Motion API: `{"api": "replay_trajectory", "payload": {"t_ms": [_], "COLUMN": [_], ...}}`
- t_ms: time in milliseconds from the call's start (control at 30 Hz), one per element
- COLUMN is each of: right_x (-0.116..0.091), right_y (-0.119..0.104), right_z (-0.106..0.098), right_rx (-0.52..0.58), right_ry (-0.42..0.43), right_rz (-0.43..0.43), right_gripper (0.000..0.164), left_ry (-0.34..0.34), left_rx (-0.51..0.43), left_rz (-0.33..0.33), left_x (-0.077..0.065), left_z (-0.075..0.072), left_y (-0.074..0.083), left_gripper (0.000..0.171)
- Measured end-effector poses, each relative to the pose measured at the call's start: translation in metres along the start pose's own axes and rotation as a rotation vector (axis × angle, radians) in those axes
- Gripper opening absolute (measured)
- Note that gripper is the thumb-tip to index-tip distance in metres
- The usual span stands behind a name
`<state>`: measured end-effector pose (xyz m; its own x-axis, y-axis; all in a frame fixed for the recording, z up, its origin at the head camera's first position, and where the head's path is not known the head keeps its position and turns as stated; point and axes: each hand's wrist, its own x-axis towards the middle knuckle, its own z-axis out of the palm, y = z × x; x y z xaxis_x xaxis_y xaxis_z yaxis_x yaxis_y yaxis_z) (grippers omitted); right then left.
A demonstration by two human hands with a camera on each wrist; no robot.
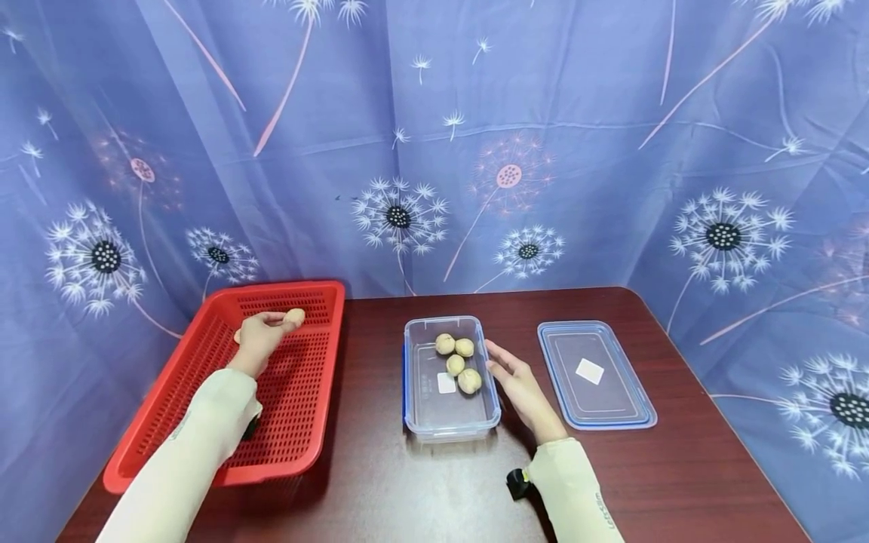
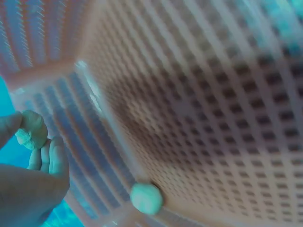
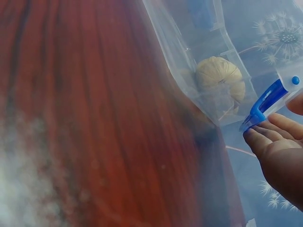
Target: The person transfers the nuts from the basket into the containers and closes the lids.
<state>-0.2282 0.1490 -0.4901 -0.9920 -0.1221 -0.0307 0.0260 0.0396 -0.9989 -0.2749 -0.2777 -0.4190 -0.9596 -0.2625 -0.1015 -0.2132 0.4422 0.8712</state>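
In the head view my left hand (image 1: 259, 339) is over the red basket (image 1: 329, 377), pinching a pale, ridged walnut (image 1: 295, 317) between thumb and fingertips. The left wrist view shows that pinched walnut (image 2: 32, 130) at the left, with another walnut (image 2: 147, 198) lower down in the basket. That second one is mostly covered by the hand in the head view. My right hand (image 1: 517, 385) rests its fingers against the right side of a clear plastic container (image 1: 428, 407) holding several walnuts (image 1: 468, 381). From the right wrist, those fingertips touch its blue latch (image 3: 270, 99).
Right of the container, a clear lid with a blue rim (image 1: 597, 400) lies flat on the dark wooden table (image 1: 366, 467). A blue dandelion-print curtain (image 1: 434, 151) hangs behind and around the table. The red basket's raised rim borders the left side.
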Motion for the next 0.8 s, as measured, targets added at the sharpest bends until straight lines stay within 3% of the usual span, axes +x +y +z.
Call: {"api": "replay_trajectory", "payload": {"t_ms": [333, 800], "right_x": [0.001, 0.002], "right_y": [0.0, 0.004], "right_z": [0.001, 0.001], "right_rx": [-0.004, 0.003], "right_ry": [-0.012, 0.003], "right_rz": [-0.022, -0.003], "right_gripper": [0.046, 0.046], "left_ry": [0.037, -0.055], "left_rx": [-0.166, -0.252], "left_rz": [0.021, 0.047], "left_x": [-0.025, -0.069], "left_z": [0.018, 0.038], "left_y": [0.032, 0.063], "left_gripper": [0.048, 0.046]}}
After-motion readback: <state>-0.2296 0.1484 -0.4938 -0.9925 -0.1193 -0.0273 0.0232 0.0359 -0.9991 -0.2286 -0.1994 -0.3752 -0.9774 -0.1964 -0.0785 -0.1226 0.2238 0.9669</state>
